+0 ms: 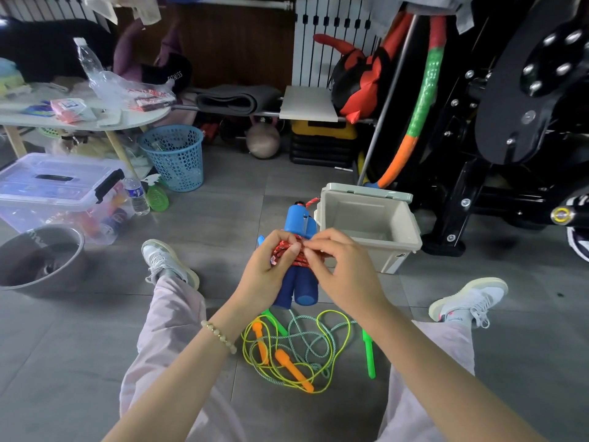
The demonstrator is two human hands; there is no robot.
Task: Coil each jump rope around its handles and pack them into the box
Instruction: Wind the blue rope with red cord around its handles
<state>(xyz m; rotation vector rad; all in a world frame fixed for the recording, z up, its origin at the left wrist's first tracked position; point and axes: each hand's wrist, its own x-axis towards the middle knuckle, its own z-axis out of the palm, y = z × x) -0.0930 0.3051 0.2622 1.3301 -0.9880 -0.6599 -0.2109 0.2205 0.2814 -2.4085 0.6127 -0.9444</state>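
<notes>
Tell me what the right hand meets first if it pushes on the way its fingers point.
The red rope wound on the blue handles, which the right hand pinches; likely the left hand next.

Soft, even indoor light — faint shadows on the floor (223,199), wide-angle bending at blurred edges.

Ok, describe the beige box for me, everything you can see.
The beige rectangular plastic box stands upright on the grey tiled floor. It is open, with its hinged lid flipped back behind it. The walls look smooth and the rim thick, and nothing shows inside. Nothing else visibly touches it.
</notes>
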